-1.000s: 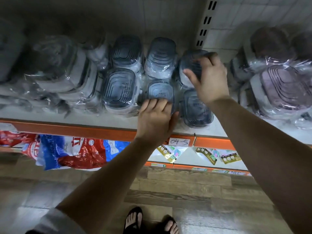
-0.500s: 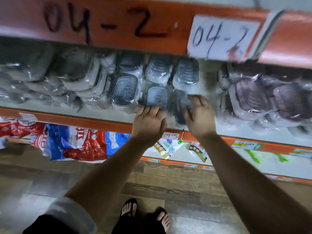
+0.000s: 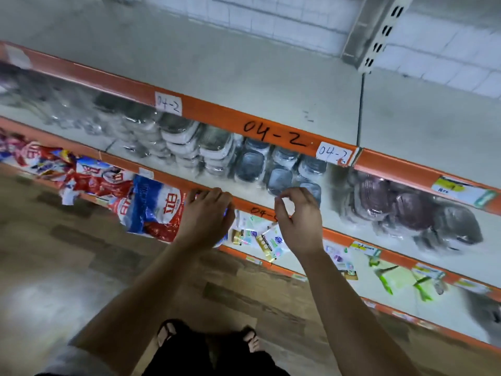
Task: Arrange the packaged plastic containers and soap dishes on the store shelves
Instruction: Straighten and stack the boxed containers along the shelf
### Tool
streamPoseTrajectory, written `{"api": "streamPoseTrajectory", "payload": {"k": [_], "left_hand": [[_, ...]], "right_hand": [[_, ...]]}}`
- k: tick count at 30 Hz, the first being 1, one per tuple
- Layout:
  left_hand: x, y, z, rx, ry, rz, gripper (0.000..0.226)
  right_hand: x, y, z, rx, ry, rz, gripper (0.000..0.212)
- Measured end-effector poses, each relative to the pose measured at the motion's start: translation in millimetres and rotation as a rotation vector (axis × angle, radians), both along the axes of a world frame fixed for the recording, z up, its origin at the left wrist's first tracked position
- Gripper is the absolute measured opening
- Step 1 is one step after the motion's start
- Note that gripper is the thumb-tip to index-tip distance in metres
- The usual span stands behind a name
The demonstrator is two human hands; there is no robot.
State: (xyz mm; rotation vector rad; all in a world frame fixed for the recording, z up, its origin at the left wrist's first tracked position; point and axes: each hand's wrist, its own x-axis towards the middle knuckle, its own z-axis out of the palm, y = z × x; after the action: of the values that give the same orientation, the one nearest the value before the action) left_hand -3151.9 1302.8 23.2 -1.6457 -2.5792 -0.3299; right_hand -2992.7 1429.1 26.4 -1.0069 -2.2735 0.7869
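Plastic-wrapped blue-grey containers (image 3: 282, 172) stand in rows on the middle shelf (image 3: 244, 189), under the orange edge marked 04-2 (image 3: 271, 134). To their left are stacked white and grey wrapped soap dishes (image 3: 189, 142); to their right lie wrapped purple containers (image 3: 406, 204). My left hand (image 3: 206, 215) hovers at the shelf's orange front edge, fingers loosely bent, holding nothing. My right hand (image 3: 298, 218) is just in front of the blue-grey containers, fingers loosely curled with thumb and forefinger close together, and nothing is in it.
The upper shelf (image 3: 244, 77) shows a bare grey surface, with a slotted upright post (image 3: 379, 31) at the back right. Below hang red and blue bags (image 3: 151, 207), small sachets (image 3: 268, 240) and green items (image 3: 393, 278). My sandalled feet (image 3: 168, 332) stand on wood-look flooring.
Both hands have drawn back from the blue-grey containers to the shelf's front edge, and the right hand no longer touches one. The view has pulled back, showing the upper shelf's top.
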Motion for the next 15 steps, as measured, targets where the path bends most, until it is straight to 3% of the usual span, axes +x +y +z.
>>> {"api": "streamPoseTrajectory", "payload": {"k": [8,15], "left_hand": [[-81.7,-63.3,69.6,0.24,0.05,0.146,0.03],[-197.7,-124.8,87.9,0.231,0.058,0.166,0.029]], "right_hand": [[-100.5,-47.3,58.2,0.098,0.172,0.106,0.017],[-228.9,-107.2,89.3,0.142,0.293,0.141,0.013]]}}
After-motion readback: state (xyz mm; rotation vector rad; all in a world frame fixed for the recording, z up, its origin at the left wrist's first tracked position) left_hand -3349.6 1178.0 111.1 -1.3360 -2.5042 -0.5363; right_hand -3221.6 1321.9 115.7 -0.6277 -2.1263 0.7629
